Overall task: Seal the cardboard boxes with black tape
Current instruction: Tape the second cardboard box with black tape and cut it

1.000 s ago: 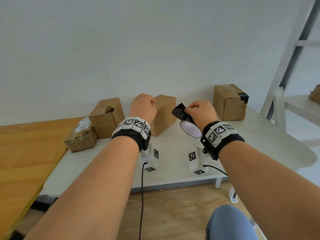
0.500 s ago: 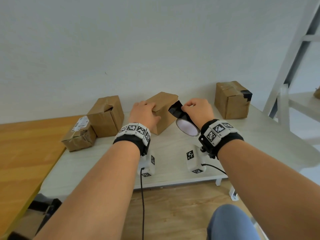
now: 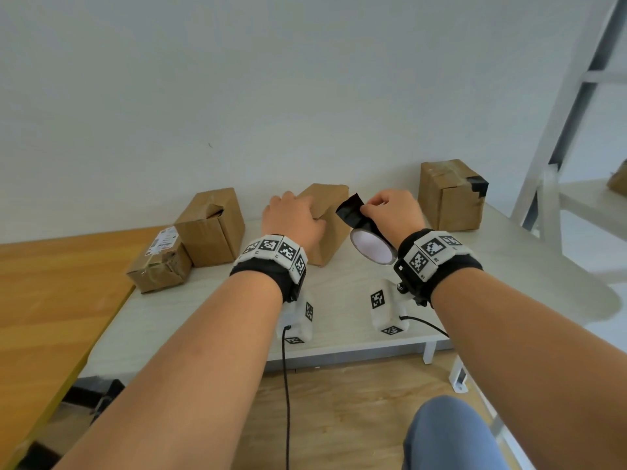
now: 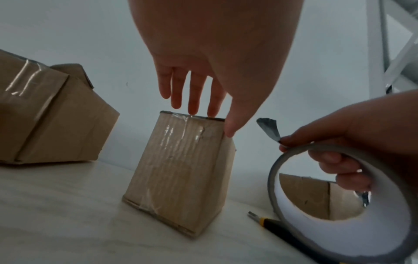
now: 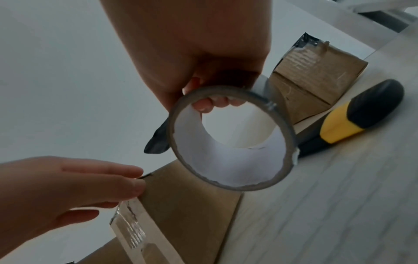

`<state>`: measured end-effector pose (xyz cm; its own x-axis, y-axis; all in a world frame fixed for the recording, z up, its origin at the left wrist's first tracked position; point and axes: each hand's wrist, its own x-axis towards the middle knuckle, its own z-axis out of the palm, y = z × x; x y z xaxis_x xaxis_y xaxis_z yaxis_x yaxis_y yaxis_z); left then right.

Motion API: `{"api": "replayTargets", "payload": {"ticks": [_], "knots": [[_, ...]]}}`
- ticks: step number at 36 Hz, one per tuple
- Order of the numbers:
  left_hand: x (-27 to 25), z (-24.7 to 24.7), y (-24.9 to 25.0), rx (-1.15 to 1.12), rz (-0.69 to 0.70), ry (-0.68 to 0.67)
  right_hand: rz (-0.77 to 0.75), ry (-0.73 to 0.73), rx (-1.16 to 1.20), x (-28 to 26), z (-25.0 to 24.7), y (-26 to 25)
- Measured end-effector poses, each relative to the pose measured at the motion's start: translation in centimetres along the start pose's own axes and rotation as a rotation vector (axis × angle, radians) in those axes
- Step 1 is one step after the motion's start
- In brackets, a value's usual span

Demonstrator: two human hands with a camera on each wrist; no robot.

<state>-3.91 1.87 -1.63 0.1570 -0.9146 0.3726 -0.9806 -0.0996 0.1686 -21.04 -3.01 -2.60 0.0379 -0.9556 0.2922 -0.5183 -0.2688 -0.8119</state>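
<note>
A plain cardboard box [image 3: 330, 228] stands in the middle of the white table. My left hand [image 3: 292, 219] rests on its top with straight fingers [image 4: 192, 96], thumb at the near corner of the box [image 4: 181, 171]. Just right of the box, my right hand [image 3: 393, 212] grips a roll of black tape [image 3: 371, 248], fingers hooked through its core [image 5: 228, 142]. A loose black tape end [image 3: 351, 212] sticks up from the pinch towards the box. A box [image 3: 451, 198] at the right carries a black tape patch on its corner.
At the left stand a box with a raised flap [image 3: 212, 227] and a small labelled box [image 3: 159, 262]. A yellow and black knife [image 5: 353, 123] lies on the table [image 3: 339, 293] behind the roll. A wooden table [image 3: 51, 300] adjoins on the left, a white rack [image 3: 559, 130] on the right.
My left hand has come down from a raised fist onto the middle box's top, fingers straightened. The right hand with the roll has moved slightly closer to that box.
</note>
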Motion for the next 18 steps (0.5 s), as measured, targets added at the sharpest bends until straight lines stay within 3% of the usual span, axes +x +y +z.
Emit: {"api": "replayTargets", "payload": {"ticks": [9,18], "knots": [[0.1,-1.7,2.1,-0.359,-0.002,0.017,-0.014,-0.020,-0.015,-0.3,-0.2,-1.0],[0.4,-2.2,2.1,-0.429,-0.030,0.025,-0.041,-0.055,-0.013,-0.3,0.5,-1.7]]}}
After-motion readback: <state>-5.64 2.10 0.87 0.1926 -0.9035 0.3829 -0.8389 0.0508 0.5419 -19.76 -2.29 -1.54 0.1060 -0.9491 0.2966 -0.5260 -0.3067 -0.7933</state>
